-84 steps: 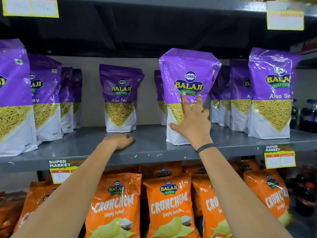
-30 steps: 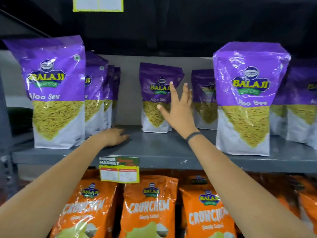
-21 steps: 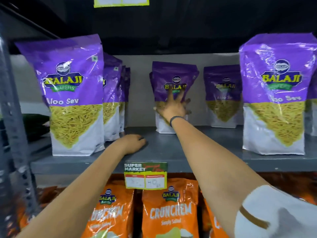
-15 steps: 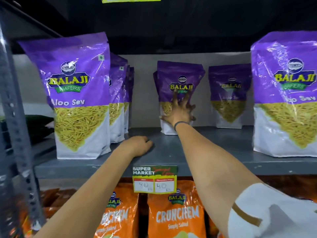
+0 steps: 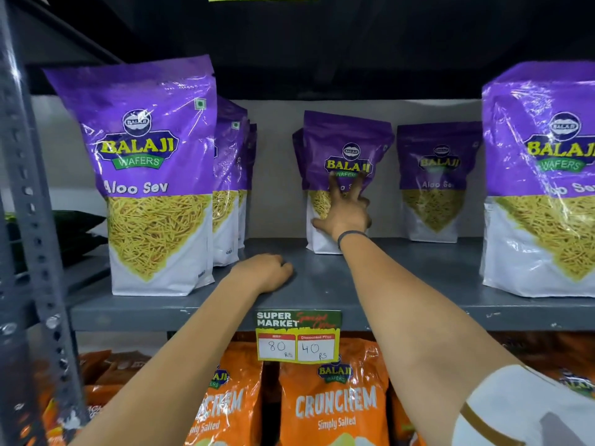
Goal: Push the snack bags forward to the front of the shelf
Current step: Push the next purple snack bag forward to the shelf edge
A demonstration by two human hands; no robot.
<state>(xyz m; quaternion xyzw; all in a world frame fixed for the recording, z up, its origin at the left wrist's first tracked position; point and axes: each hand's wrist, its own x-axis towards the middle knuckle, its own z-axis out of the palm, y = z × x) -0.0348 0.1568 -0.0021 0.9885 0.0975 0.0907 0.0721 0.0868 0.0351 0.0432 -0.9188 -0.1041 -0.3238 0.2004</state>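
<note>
A grey metal shelf (image 5: 402, 284) runs across the view, carrying purple Aloo Sev snack bags. Two large bags stand at its front edge: the front left bag (image 5: 151, 175), with more lined up behind it, and the front right bag (image 5: 547, 178), cut by the frame edge. Orange Crunchem bags (image 5: 335, 400) fill the level below. Deep on the shelf, near the back wall, stand the middle back bag (image 5: 347, 149), tilted slightly, and a second back bag (image 5: 438, 181) just beside it. The right hand (image 5: 346, 214) presses flat on the middle back bag, fingers spread apart over its front. The left hand (image 5: 264, 273) rests on the shelf, fingers curled loosely under, holding nothing. A price tag (image 5: 297, 336) hangs from the shelf lip.
</note>
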